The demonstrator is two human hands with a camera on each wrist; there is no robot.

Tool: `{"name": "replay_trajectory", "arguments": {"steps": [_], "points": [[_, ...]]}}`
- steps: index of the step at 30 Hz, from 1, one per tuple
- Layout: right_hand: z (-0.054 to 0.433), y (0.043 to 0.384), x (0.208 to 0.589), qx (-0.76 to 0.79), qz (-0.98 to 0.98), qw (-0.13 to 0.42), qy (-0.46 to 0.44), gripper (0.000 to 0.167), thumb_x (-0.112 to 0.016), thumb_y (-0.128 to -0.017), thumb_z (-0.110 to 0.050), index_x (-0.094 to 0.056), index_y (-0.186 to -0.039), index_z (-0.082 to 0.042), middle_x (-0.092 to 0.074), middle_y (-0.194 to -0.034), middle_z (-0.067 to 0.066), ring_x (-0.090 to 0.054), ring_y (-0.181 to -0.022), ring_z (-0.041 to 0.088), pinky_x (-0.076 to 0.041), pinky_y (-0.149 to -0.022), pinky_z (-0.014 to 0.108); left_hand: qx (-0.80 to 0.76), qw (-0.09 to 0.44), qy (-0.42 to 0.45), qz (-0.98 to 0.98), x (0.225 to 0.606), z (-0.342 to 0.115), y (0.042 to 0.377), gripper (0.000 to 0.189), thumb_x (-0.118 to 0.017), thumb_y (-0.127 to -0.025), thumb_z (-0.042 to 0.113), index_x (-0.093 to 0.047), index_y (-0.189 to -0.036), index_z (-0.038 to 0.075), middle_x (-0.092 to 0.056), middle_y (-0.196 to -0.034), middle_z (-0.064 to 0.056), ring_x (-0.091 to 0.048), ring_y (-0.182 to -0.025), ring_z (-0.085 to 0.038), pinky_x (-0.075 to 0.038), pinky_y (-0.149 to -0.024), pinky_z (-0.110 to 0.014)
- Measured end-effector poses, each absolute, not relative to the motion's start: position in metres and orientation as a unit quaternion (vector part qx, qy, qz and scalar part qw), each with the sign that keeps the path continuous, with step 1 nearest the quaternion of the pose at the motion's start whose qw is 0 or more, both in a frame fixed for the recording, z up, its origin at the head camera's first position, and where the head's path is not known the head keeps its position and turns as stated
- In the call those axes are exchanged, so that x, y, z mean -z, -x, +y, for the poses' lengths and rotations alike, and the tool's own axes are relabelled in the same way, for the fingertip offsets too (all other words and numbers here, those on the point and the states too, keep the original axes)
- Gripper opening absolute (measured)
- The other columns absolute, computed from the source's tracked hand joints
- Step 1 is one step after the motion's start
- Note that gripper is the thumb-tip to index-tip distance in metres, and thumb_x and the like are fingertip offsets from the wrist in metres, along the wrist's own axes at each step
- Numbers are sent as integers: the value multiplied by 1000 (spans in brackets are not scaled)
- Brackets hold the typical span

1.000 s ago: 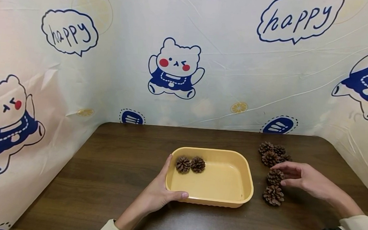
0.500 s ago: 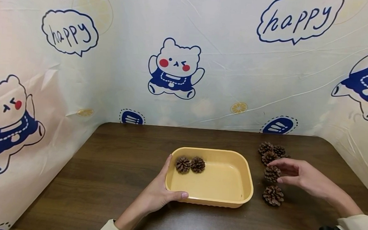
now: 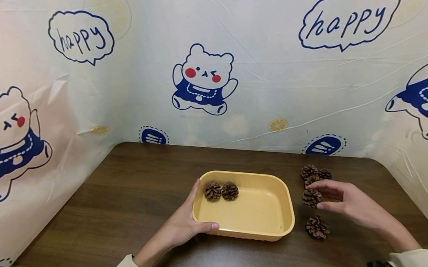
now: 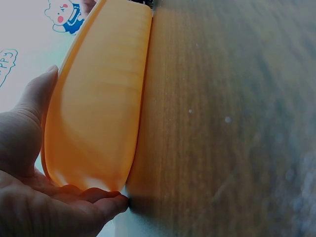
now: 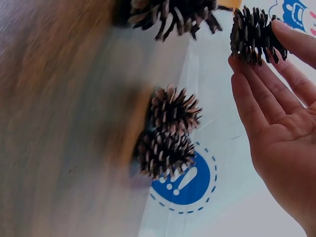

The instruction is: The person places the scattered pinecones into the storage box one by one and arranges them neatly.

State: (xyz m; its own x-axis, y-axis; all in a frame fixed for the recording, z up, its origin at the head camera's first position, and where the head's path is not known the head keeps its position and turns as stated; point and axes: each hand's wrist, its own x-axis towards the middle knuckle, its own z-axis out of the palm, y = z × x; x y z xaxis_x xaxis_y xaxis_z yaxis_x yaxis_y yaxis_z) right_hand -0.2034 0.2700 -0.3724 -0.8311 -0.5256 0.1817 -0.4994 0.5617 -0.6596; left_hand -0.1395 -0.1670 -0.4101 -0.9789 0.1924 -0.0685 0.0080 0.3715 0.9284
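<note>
My left hand (image 3: 183, 225) grips the left side of a yellow rectangular tray (image 3: 242, 235), thumb over the near rim; in the left wrist view its fingers wrap the orange-looking end wall (image 4: 98, 108). Two pine cones (image 3: 230, 191) sit side by side in the tray's far left corner. To the right of the tray, my right hand (image 3: 349, 205) pinches a pine cone (image 3: 312, 198) between thumb and fingers. The right wrist view shows that held pine cone (image 5: 254, 37) raised off the table.
Another pine cone (image 3: 318, 227) lies on the brown table (image 3: 133, 194), nearer me than the right hand. Beyond that hand are several pine cones (image 3: 309, 172), partly hidden by it. A printed cloth (image 3: 253, 91) stands behind the table and along its sides.
My right hand has pinched a pine cone and lifted it slightly, moving left and away from me with it. The left hand and the tray have stayed put.
</note>
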Motion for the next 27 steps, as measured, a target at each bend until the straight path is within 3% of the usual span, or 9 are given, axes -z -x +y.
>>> {"name": "replay_trajectory", "arguments": {"steps": [14,23,27], "points": [[246,197,361,382,876,-1,293,40,-78,-94,-12,-69,-133,-15,-72,-130,6,-62,-115,-8,-54,-92,17,-552,83,-63,827,409,-167,138,137,-95,-77,20,7,-169,15,-29,-167,-30,-65,-122,-27,-41,-117,-54],[227,193,355,379,880,-4,285,38,-78,-95,-17,-69,-132,-19,-73,-130,4,-62,-116,-7,-54,-93,18,-548,83,-61,830,410,-167,140,137,-95,-77,24,5,-170,16,-30,-167,-30,-66,-121,-27,-40,-116,-51],[217,192,353,382,881,5,278,38,-78,-95,-21,-69,-132,-16,-73,-130,2,-65,-118,0,-55,-95,22,-552,86,-60,827,410,-167,140,136,-95,-77,23,5,-170,16,-30,-168,-29,-66,-120,-26,-42,-114,-47]]}}
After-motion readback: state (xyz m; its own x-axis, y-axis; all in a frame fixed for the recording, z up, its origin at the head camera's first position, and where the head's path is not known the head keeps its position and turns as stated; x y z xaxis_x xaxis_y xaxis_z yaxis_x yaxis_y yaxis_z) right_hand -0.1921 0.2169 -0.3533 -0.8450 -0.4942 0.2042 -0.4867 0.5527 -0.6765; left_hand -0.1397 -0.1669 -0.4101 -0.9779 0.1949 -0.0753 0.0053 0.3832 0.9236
